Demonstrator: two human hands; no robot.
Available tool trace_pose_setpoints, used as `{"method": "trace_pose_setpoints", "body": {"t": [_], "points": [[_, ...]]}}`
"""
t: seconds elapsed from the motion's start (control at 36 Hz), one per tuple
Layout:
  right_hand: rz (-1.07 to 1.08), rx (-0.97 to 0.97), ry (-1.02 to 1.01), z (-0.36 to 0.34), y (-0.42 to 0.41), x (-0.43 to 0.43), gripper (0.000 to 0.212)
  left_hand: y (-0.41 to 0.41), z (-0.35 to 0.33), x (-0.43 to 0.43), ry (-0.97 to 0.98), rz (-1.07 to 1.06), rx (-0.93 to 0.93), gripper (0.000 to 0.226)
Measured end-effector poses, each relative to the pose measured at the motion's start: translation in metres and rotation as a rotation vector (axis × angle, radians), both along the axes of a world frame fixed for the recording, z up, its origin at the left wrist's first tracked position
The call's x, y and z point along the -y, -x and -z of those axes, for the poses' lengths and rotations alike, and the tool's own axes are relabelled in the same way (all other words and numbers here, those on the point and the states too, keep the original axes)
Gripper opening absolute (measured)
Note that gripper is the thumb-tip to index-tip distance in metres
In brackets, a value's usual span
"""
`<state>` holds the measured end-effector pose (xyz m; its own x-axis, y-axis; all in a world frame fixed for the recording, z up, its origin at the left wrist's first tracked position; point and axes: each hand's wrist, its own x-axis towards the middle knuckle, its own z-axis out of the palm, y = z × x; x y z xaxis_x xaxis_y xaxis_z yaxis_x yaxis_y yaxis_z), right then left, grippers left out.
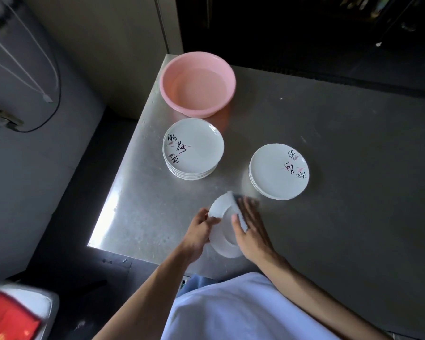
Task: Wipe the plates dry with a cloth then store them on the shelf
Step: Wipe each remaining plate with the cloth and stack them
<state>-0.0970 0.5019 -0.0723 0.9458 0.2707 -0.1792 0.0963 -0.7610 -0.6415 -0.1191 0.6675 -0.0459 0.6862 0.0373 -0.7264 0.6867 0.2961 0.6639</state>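
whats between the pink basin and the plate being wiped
In the head view, the taller stack of plates sits between the pink basin and the held plate; from that stack to the plate there is only bare steel table.

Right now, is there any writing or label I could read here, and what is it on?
Top plate of the left stack: three black brush characters, too cursive to read surely.
Top plate of the right stack: three similar characters, turned away, unreadable.
Red object, bottom left: gold marks, blurred.
No other text shows.
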Motion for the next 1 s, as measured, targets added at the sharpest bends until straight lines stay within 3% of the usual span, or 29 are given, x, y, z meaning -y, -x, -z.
{"method": "trace_pose_setpoints", "body": {"t": [0.06, 0.11, 0.19, 0.25, 0.31, 0.36, 0.47, 0.53, 0.56, 0.61, 0.67, 0.78, 0.83, 0.92, 1.0], "points": [[-0.288, 0.162, -0.037, -0.011, 0.008, -0.006, 0.058, -0.001, 0.0, -0.002, -0.049, 0.082, 0.083, 0.02], [-0.439, 0.235, -0.074, -0.011, 0.011, -0.006, 0.053, 0.002, 0.0, -0.006, -0.066, 0.118, 0.119, 0.021], [-0.253, 0.262, 0.02, 0.0, -0.001, 0.0, 0.054, 0.007, -0.002, -0.01, 0.002, 0.129, 0.094, 0.03], [0.048, -0.028, 0.09, 0.003, -0.008, 0.0, 0.06, 0.007, -0.003, -0.01, 0.034, 0.139, 0.08, 0.036], [0.161, -0.18, 0.076, 0.005, -0.011, -0.002, 0.064, 0.008, -0.002, -0.009, 0.042, 0.144, 0.083, 0.037], [0.043, 0.002, 0.027, 0.0, -0.004, -0.004, 0.068, 0.007, -0.002, -0.007, 0.042, 0.14, 0.078, 0.037], [-0.429, 0.271, -0.072, -0.013, 0.006, 0.001, 0.053, 0.003, 0.002, -0.009, -0.003, 0.143, 0.081, 0.024], [-0.394, 0.315, -0.031, -0.009, 0.005, 0.005, 0.052, 0.002, 0.002, -0.009, 0.014, 0.128, 0.073, 0.028], [-0.269, 0.29, -0.022, -0.008, 0.002, 0.007, 0.052, 0.003, 0.002, -0.008, 0.045, 0.097, 0.06, 0.035], [0.046, 0.102, -0.045, -0.012, -0.005, 0.007, 0.056, 0.002, 0.001, -0.006, 0.119, 0.004, 0.034, 0.042], [0.176, -0.071, -0.104, -0.013, -0.013, 0.006, 0.059, 0.001, 0.003, -0.005, 0.166, -0.07, 0.012, 0.032], [0.087, -0.053, -0.131, -0.018, -0.011, -0.005, 0.062, -0.008, -0.003, -0.007, 0.102, -0.04, -0.03, 0.038], [-0.075, 0.024, -0.133, -0.018, -0.007, -0.009, 0.059, -0.01, -0.007, -0.012, 0.008, 0.087, 0.01, 0.039], [-0.344, 0.187, -0.136, -0.013, 0.002, -0.006, 0.053, -0.007, -0.008, -0.019, -0.07, 0.211, 0.081, 0.023], [-0.227, 0.182, -0.016, -0.004, -0.004, -0.001, 0.056, -0.004, -0.009, -0.025, -0.047, 0.233, 0.074, 0.02]]}}
